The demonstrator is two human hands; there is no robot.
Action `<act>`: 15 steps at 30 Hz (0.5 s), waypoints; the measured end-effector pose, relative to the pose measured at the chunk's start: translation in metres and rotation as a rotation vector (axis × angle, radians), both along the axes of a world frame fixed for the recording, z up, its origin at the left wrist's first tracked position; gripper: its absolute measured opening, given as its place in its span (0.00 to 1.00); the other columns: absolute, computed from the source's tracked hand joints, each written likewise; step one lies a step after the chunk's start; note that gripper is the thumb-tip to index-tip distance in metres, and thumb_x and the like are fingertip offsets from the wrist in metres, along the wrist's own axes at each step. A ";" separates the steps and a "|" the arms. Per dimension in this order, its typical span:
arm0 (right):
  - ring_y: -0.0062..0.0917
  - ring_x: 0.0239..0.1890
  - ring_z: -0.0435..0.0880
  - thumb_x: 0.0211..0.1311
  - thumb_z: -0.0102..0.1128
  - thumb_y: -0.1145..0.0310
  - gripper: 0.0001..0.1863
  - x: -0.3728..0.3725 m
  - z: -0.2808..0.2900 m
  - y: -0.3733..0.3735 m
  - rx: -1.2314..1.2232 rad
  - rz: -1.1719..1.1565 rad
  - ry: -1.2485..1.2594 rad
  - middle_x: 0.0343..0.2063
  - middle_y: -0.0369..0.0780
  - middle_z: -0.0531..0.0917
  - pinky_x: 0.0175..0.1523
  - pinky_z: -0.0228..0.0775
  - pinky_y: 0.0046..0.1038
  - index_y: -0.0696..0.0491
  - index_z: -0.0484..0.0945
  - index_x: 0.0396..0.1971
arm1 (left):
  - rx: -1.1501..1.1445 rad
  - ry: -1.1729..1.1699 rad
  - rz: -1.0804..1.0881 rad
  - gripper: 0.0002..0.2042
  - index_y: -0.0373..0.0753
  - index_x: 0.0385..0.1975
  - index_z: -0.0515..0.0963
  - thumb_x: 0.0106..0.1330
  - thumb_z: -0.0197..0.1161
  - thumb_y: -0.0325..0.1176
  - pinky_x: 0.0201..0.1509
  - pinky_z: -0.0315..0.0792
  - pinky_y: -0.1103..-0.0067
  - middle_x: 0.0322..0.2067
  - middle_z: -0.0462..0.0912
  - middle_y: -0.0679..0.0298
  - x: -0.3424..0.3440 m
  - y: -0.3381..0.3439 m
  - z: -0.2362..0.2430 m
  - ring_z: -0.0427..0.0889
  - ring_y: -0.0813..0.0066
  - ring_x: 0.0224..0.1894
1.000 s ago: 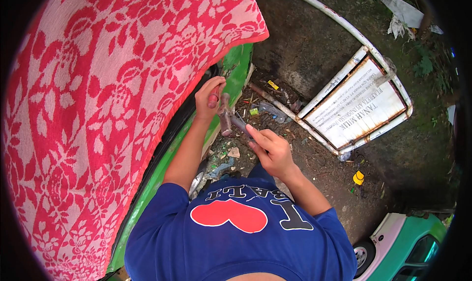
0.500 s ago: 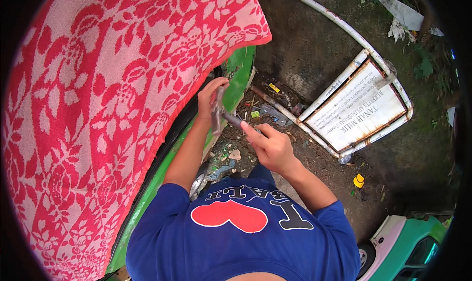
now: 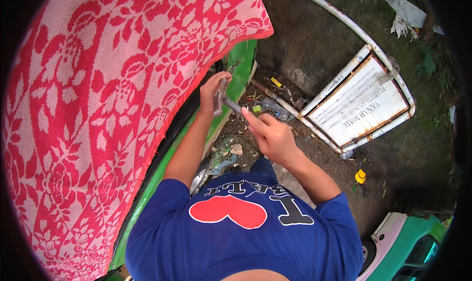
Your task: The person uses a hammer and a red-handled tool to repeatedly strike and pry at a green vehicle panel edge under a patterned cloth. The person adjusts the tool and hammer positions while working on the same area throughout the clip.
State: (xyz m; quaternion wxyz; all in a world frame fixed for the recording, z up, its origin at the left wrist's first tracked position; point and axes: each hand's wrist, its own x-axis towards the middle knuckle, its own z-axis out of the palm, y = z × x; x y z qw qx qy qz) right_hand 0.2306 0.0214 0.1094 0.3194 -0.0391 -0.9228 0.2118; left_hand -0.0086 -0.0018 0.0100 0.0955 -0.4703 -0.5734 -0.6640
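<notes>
My left hand (image 3: pixel 210 88) is closed at the edge of a green car body (image 3: pixel 239 67), beside the draped red-and-pink floral cloth (image 3: pixel 103 84); the red-handled tool it held in the earliest frame is mostly hidden behind a hammer head. My right hand (image 3: pixel 270 136) is closed on the handle of that metal hammer (image 3: pixel 220 97), which reaches leftward so that its head overlaps my left fingers; whether it touches the tool there I cannot tell. A black rubber strip (image 3: pixel 174 126) runs along the cloth's hem.
Right of me, a rusty white tubular frame with a white signboard (image 3: pixel 356 101) stands before a mossy dark wall (image 3: pixel 314 35). Rubbish, including a yellow piece (image 3: pixel 360 176), lies on the dirt ground. A green-and-pink vehicle (image 3: pixel 408 237) is at lower right. Weeds (image 3: pixel 426 62) grow upper right.
The hammer head has swung left from beside the red handle to in front of it, then risen slightly. Both hands have shifted a little upward since half a second ago.
</notes>
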 end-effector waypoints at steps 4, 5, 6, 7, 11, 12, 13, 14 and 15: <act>0.33 0.19 0.77 0.50 0.60 0.78 0.34 0.012 0.000 -0.007 0.053 0.104 0.047 0.23 0.41 0.76 0.23 0.71 0.34 0.42 0.75 0.62 | 0.026 -0.081 0.013 0.06 0.32 0.38 0.81 0.63 0.68 0.25 0.46 0.76 0.79 0.38 0.85 0.58 0.008 -0.002 -0.005 0.84 0.72 0.38; 0.34 0.20 0.78 0.50 0.61 0.79 0.34 0.012 -0.002 -0.007 0.048 0.051 -0.043 0.24 0.41 0.77 0.24 0.72 0.33 0.43 0.76 0.61 | 0.022 -0.077 0.026 0.07 0.32 0.38 0.81 0.62 0.69 0.24 0.46 0.76 0.79 0.38 0.85 0.59 0.007 0.000 -0.006 0.84 0.73 0.39; 0.34 0.20 0.78 0.49 0.61 0.79 0.33 0.013 -0.005 -0.007 0.042 -0.003 -0.132 0.25 0.41 0.78 0.24 0.72 0.33 0.44 0.77 0.60 | 0.017 -0.074 0.039 0.07 0.31 0.38 0.81 0.62 0.69 0.24 0.46 0.76 0.79 0.38 0.85 0.59 0.006 0.001 -0.006 0.84 0.73 0.39; 0.34 0.21 0.78 0.50 0.62 0.78 0.33 0.011 -0.013 0.000 -0.029 -0.047 -0.112 0.25 0.41 0.78 0.24 0.72 0.33 0.45 0.77 0.60 | 0.016 -0.163 0.000 0.07 0.32 0.38 0.82 0.62 0.69 0.23 0.46 0.76 0.79 0.38 0.85 0.59 0.006 0.001 -0.008 0.84 0.73 0.40; 0.33 0.23 0.80 0.54 0.63 0.78 0.30 0.023 -0.011 -0.005 -0.024 0.152 0.112 0.26 0.41 0.78 0.26 0.71 0.33 0.48 0.76 0.60 | 0.026 -0.070 0.009 0.07 0.32 0.39 0.82 0.63 0.68 0.24 0.46 0.76 0.80 0.38 0.85 0.59 0.005 -0.001 -0.006 0.84 0.73 0.39; 0.33 0.23 0.81 0.53 0.64 0.79 0.30 0.023 -0.009 -0.006 -0.002 0.108 0.001 0.27 0.42 0.79 0.26 0.72 0.32 0.49 0.76 0.60 | 0.002 -0.078 0.029 0.07 0.32 0.39 0.82 0.63 0.68 0.25 0.46 0.76 0.79 0.38 0.85 0.59 0.008 -0.001 -0.003 0.84 0.73 0.38; 0.32 0.24 0.82 0.51 0.64 0.80 0.31 0.021 -0.008 -0.007 0.020 0.064 -0.110 0.27 0.42 0.80 0.26 0.73 0.31 0.50 0.76 0.60 | -0.022 -0.085 0.049 0.07 0.32 0.39 0.82 0.64 0.68 0.26 0.46 0.76 0.79 0.38 0.85 0.58 0.011 -0.001 0.000 0.84 0.73 0.38; 0.32 0.24 0.83 0.50 0.65 0.81 0.32 0.018 -0.006 -0.006 0.046 0.019 -0.214 0.28 0.42 0.82 0.26 0.74 0.31 0.50 0.76 0.59 | -0.042 -0.086 0.066 0.08 0.32 0.39 0.81 0.64 0.68 0.27 0.45 0.76 0.79 0.37 0.85 0.58 0.011 0.000 0.005 0.84 0.72 0.38; 0.32 0.23 0.82 0.50 0.65 0.80 0.32 0.015 -0.003 -0.004 0.069 0.017 -0.220 0.27 0.41 0.81 0.26 0.74 0.30 0.50 0.77 0.59 | -0.040 -0.118 0.079 0.09 0.32 0.39 0.81 0.64 0.68 0.30 0.45 0.76 0.78 0.36 0.85 0.56 0.011 0.003 0.005 0.84 0.71 0.37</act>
